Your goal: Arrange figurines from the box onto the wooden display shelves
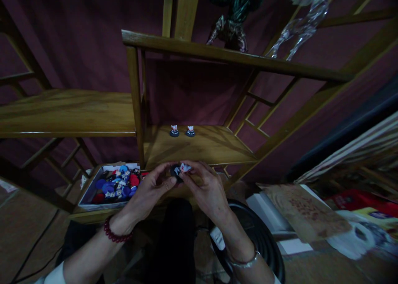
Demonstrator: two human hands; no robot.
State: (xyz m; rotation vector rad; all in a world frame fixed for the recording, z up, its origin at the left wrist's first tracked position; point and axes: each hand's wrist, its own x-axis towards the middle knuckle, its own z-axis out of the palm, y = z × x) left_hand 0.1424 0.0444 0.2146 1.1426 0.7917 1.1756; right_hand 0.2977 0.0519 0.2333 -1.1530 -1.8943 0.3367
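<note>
Between my two hands is a small white figurine (185,168) with a dark round base, tilted to one side. My left hand (155,184) pinches the base edge between thumb and fingers. The white upper part is gripped by the fingertips of my right hand (205,186). Just beyond, two similar figurines stand upright on the wooden shelf (217,145): a left one (174,131) and a right one (190,131). Left of my hands, an open box (90,201) holds a jumble of several small blue, red, white and black pieces.
Above stands an upper shelf (199,48) with a dark green statue (234,16) and a clear, glassy figure (306,25). Another wooden shelf (62,110) extends left. A black round object (270,251) sits below my right arm, near papers and a brown bag (304,211).
</note>
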